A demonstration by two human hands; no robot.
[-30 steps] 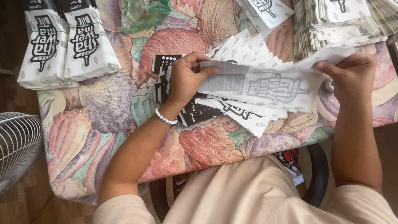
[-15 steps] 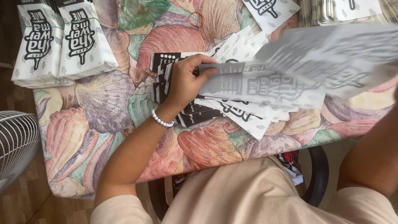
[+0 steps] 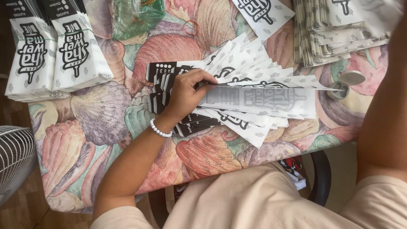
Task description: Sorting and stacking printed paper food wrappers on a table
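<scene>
My left hand [image 3: 184, 94], with a white bead bracelet at the wrist, rests on a fanned spread of flat white paper bags [image 3: 258, 101] with black printed ends. Its fingertips pinch the left edge of the topmost bag, which lies flat. Only my right forearm [image 3: 383, 106] shows, raised along the right edge. The right hand itself is out of frame at the top right. A blurred white sheet [image 3: 379, 15] hangs over the tall stack of bags [image 3: 330, 36] there.
Two banded bundles of bags [image 3: 59, 55] lie at the top left of the shell-patterned tablecloth [image 3: 101, 118]. A small round pot with an open lid [image 3: 342, 85] sits right of the fan. A green plastic bag [image 3: 135, 17], a red rubber band [image 3: 191, 27] and a floor fan grille [image 3: 12, 157] are nearby.
My right hand lifted a bag off the fanned spread and carried it up to the right, out of frame. My left hand stayed on the spread.
</scene>
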